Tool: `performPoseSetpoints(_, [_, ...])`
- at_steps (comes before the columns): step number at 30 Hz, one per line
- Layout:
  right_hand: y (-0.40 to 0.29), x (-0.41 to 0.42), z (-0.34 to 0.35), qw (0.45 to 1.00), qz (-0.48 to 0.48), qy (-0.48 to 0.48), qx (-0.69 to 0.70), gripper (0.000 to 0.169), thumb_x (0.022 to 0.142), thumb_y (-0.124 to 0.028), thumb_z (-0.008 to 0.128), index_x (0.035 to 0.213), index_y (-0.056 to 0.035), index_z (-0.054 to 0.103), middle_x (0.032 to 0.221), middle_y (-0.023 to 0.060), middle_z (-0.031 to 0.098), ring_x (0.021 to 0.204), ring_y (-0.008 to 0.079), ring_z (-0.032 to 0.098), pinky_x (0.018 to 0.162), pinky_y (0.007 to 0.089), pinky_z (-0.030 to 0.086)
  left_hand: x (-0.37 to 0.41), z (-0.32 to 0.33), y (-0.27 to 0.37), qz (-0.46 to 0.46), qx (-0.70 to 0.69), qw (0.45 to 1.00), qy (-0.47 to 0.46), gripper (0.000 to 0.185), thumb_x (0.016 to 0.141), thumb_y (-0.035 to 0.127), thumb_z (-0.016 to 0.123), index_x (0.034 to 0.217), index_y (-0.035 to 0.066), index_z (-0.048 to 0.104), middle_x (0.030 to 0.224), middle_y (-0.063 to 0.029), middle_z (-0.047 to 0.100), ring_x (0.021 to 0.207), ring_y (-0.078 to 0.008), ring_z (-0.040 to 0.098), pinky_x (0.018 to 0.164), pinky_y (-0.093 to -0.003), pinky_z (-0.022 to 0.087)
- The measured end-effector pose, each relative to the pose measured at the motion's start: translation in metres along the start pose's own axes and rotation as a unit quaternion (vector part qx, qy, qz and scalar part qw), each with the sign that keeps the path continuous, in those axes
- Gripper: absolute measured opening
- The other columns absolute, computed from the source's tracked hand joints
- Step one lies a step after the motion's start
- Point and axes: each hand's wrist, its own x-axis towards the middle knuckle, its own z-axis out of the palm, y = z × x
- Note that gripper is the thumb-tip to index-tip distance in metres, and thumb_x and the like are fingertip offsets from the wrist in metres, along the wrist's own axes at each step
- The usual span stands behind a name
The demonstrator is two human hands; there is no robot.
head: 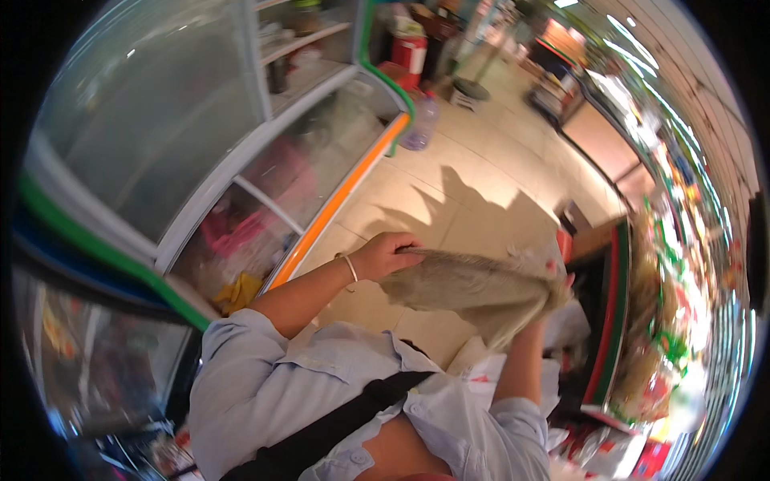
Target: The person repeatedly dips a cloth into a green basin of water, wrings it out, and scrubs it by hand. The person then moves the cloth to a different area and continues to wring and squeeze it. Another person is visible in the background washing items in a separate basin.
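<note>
A greyish-beige cloth, thin and creased, is stretched between my two hands above the tiled floor. My left hand, with a pale bangle at its wrist, pinches the cloth's upper left corner between thumb and fingers. At the cloth's right end is my right hand, mostly hidden behind the fabric; only fingertips show along its edge. The cloth's lower right part hangs down in front of my right forearm.
On the left stands a glass-fronted display cabinet with an orange edge and pink bags inside. A large plastic bottle stands on the floor at its far corner. To the right are a dark shelf unit with red and green trim and packaged goods.
</note>
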Motion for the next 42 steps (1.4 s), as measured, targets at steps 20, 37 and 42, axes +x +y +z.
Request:
performPoseSetpoints(20, [-0.026,0.252,-0.111,0.893,0.031,-0.028,-0.448,0.040,0.077,-0.025,0.044,0.110,-0.0021,0.042,0.109,0.0141,0.046,0.100,0.0232,0.044,0.087,0.0305,0.034,0.316,0.017,-0.132,-0.225,-0.086,0.969,0.046,0.017,0.079,0.019,0.050,0.083,0.003,0.054,0.065,-0.0013,0.051,0.054,-0.0054,0.046,0.048,-0.0181,0.039])
performPoseSetpoints(37, [-0.098,0.523,-0.149,0.522,-0.095,0.127,-0.838,0.026,0.067,-0.021,0.049,0.090,-0.0093,0.053,0.089,0.0096,0.055,0.087,0.0251,0.051,0.072,0.0348,0.042,0.610,-0.152,-0.282,-0.232,-0.088,0.966,0.069,0.015,0.081,0.020,0.046,0.085,0.007,0.052,0.064,0.0007,0.049,0.050,-0.0037,0.042,0.045,-0.0154,0.036])
performPoseSetpoints(42, [-0.114,0.568,-0.171,0.544,-0.044,0.162,-0.822,0.024,0.064,-0.020,0.052,0.084,-0.0085,0.056,0.087,0.0105,0.056,0.085,0.0262,0.052,0.072,0.0350,0.042,0.695,-0.136,-0.294,-0.279,-0.148,0.949,0.021,0.015,0.081,0.020,0.046,0.086,0.008,0.052,0.064,0.0012,0.049,0.051,-0.0038,0.044,0.045,-0.0159,0.037])
